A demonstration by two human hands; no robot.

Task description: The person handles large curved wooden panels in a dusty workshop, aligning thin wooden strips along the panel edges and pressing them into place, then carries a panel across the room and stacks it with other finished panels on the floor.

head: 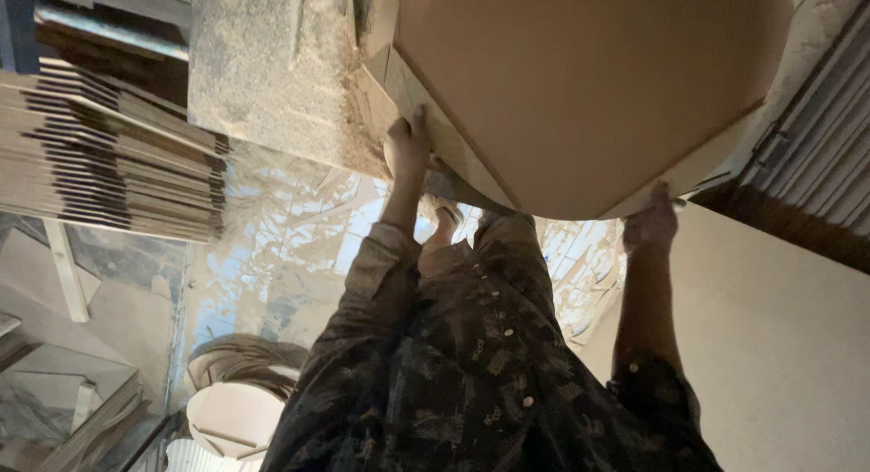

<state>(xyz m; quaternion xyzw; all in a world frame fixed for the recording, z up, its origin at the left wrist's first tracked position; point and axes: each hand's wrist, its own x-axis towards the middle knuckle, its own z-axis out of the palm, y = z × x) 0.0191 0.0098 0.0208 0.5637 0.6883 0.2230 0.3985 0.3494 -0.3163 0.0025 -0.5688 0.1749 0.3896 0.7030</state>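
Observation:
A large brown fibreboard panel (589, 91) with a rounded, pale-edged outline fills the upper middle of the head view. My left hand (408, 148) grips its left edge, fingers curled over the rim. On the panel's lower right edge, my right hand (651, 223) holds from underneath. Both arms reach out from my dark patterned, dust-speckled shirt (471, 372). The panel's far side runs out of view at the top.
A tall stack of thin boards (109, 155) stands at the left. A sawdust-covered surface (263, 64) lies by the panel's left edge. Round cut-outs (236, 418) lie at lower left, offcuts litter the floor (299, 245), and a pale flat panel (788, 345) is at the right.

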